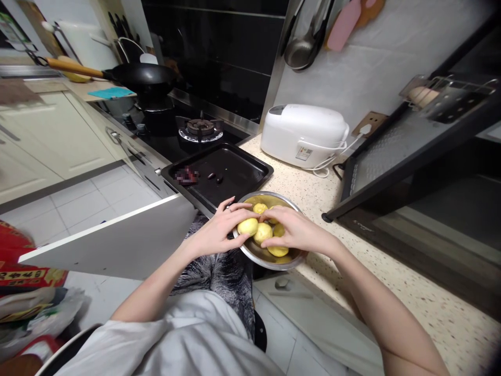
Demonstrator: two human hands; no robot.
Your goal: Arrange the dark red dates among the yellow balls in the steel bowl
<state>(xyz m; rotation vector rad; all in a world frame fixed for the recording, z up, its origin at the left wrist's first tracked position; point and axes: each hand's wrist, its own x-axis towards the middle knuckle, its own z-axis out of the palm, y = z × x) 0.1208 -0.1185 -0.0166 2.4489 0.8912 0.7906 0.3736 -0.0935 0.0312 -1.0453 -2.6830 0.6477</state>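
Observation:
A metal bowl (270, 264) at the counter's front edge holds several yellow, round, potato-like items. My left hand (221, 230) reaches over the bowl's left rim, its fingers and thumb closed round one yellow item (248, 226). From the right, my right hand (295, 227) reaches into the bowl with its fingers curved over another yellow item (263, 233). Just behind the bowl lies a black baking tray (242, 180), with a dark reddish pile (187, 176) and small dark pieces on it.
A white appliance (303, 133) stands behind the bowl. To the right is a large black oven (410, 209). The gas burner (200, 128) and a black wok (143, 75) are at the back left. An open cabinet door (113, 240) juts out at the left.

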